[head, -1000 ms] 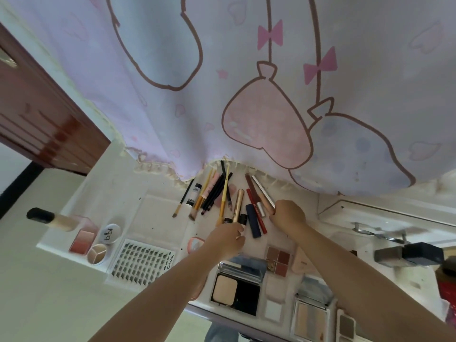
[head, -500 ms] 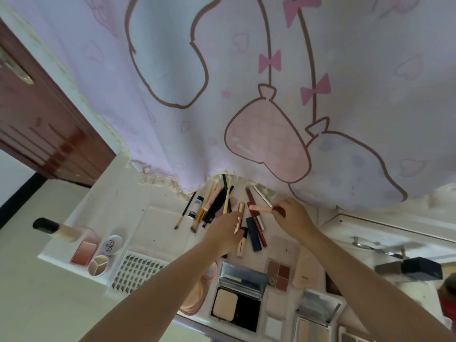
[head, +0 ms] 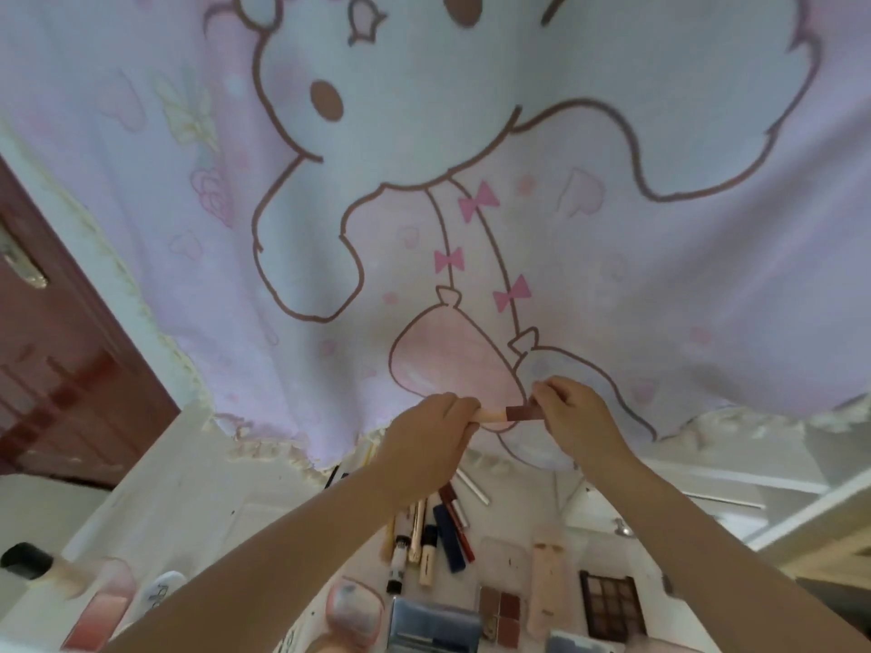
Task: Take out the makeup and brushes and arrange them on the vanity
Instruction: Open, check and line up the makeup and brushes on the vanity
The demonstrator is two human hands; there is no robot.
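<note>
a slim lip tube (head: 511, 413), pale pink at one end and dark red-brown at the other, is held level in the air between both hands, in front of the pink cartoon curtain (head: 424, 181). the pale end is gripped by the curled fingers of the left hand (head: 431, 428); the dark end is pinched by the fingertips of the right hand (head: 572, 417). at 6 o'clock from the tube, well below it, the white vanity (head: 188, 487) is seen, where brushes and pencils (head: 424, 534) lie in a loose row. an eyeshadow palette (head: 612, 605) is placed at 5 o'clock from the row, and a blush compact (head: 101, 619) at 8 o'clock, near the vanity's left edge. a dark red door (head: 61, 369) is seen at 9 o'clock.
</note>
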